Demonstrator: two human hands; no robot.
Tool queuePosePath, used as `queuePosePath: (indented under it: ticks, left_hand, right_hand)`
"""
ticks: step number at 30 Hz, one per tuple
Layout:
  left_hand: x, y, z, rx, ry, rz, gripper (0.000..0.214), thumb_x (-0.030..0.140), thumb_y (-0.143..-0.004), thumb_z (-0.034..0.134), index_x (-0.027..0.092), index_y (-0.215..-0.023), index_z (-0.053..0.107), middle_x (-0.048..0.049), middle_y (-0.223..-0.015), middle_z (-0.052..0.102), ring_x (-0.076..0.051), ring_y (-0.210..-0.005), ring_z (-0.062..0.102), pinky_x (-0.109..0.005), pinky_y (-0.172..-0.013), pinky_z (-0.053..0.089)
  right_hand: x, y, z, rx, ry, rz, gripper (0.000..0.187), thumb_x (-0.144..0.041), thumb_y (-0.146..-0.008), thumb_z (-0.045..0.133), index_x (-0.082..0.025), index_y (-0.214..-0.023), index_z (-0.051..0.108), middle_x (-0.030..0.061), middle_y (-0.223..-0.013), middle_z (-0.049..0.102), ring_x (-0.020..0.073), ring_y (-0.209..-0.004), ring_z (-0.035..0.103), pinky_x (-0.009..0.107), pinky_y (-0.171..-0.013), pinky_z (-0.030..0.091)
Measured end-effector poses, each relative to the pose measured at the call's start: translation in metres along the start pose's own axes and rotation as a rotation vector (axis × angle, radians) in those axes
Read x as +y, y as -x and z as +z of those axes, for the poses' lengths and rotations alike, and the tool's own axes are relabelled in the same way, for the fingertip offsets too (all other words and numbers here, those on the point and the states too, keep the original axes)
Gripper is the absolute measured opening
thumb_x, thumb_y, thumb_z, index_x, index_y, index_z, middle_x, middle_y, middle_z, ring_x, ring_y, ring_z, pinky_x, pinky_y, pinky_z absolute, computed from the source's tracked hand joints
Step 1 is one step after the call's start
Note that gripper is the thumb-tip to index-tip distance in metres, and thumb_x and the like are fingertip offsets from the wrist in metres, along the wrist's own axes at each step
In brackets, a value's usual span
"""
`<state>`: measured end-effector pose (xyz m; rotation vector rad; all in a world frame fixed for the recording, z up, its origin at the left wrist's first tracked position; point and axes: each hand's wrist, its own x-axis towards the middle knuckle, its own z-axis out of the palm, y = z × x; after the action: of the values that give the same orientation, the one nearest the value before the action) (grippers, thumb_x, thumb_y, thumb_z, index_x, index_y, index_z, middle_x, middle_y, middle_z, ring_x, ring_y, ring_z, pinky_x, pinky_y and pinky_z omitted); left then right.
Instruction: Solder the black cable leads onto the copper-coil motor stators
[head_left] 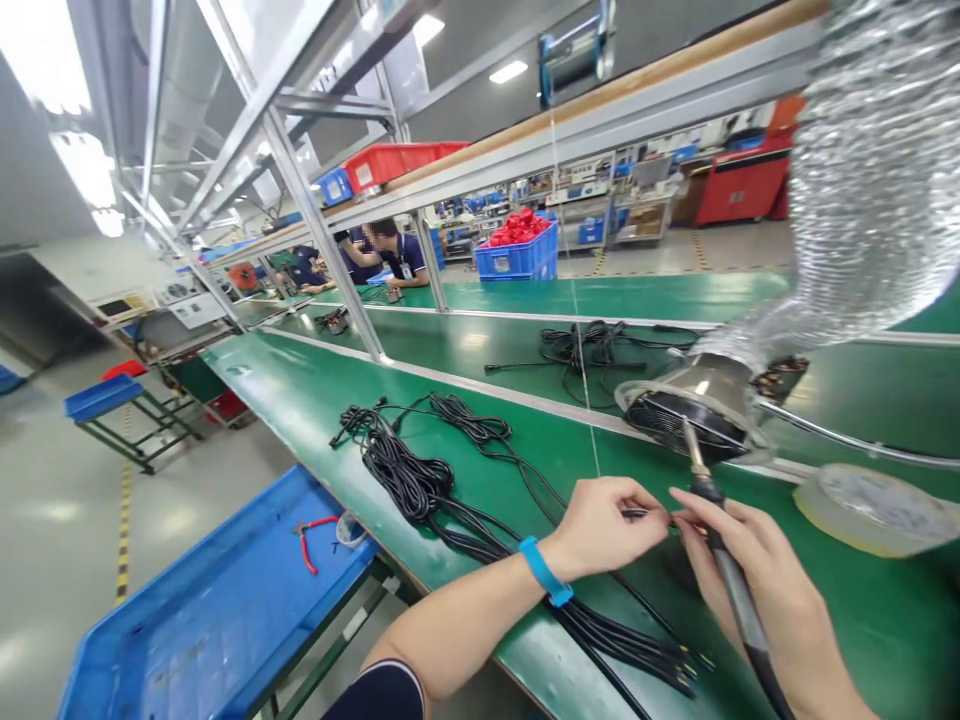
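My left hand (611, 525), with a blue wristband (545, 572), is closed in a pinch on a black cable (634, 513). My right hand (769, 570) is wrapped round a soldering iron (724, 560), its metal tip pointing up and away. The right thumb and forefinger also meet close to the left fingertips; what lies between them is too small to make out. A thin solder wire (586, 390) hangs down to just behind my left hand. Below my forearm lies a bundle of black cables (409, 475), with stripped ends (686, 665) near the bench's front edge.
Beyond my hands stands a fume extraction hood (686, 415) with a silver duct (862, 190). A yellowish round container (877, 508) sits at right. More black cables (589, 345) lie across the bench divider. At lower left, a blue tray (217, 590) holds red-handled pliers (309, 545). Other people work far left.
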<state>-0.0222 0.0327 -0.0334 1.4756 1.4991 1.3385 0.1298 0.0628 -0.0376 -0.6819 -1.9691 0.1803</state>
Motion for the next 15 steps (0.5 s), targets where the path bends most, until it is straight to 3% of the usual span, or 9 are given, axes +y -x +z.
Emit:
queuePosePath:
  ticks: [7,12,15]
  left_hand:
    - [0.002,0.0,-0.012,-0.124,-0.1,-0.031,0.023,0.032,-0.079,0.061,0.015,-0.085,0.076,-0.0026,-0.077,0.072,-0.014,-0.074,0.063,-0.021,-0.069,0.048]
    - [-0.01,-0.007,-0.014,-0.207,0.059,-0.209,0.028,0.037,-0.075,0.067,0.014,-0.087,0.075,-0.0013,-0.068,0.065,-0.012,-0.063,0.057,-0.022,-0.06,0.047]
    - [-0.007,-0.005,-0.012,-0.224,0.168,-0.288,0.025,0.032,-0.074,0.066,0.012,-0.086,0.074,0.0007,-0.061,0.058,-0.01,-0.054,0.05,-0.021,-0.053,0.042]
  right_hand:
    - [0.0,0.003,-0.001,-0.002,0.03,-0.04,0.033,-0.025,-0.096,0.054,-0.026,-0.129,0.058,0.005,-0.102,0.058,0.0153,-0.082,0.065,0.026,-0.077,0.048]
    - [-0.002,0.0,0.001,0.02,0.028,-0.04,0.033,-0.031,-0.096,0.051,-0.027,-0.129,0.058,0.0067,-0.101,0.059,0.0184,-0.079,0.064,0.03,-0.075,0.05]
    - [-0.007,0.001,0.002,0.038,0.023,-0.021,0.029,-0.026,-0.096,0.052,-0.026,-0.124,0.06,0.0065,-0.1,0.058,0.0179,-0.081,0.064,0.029,-0.076,0.051]
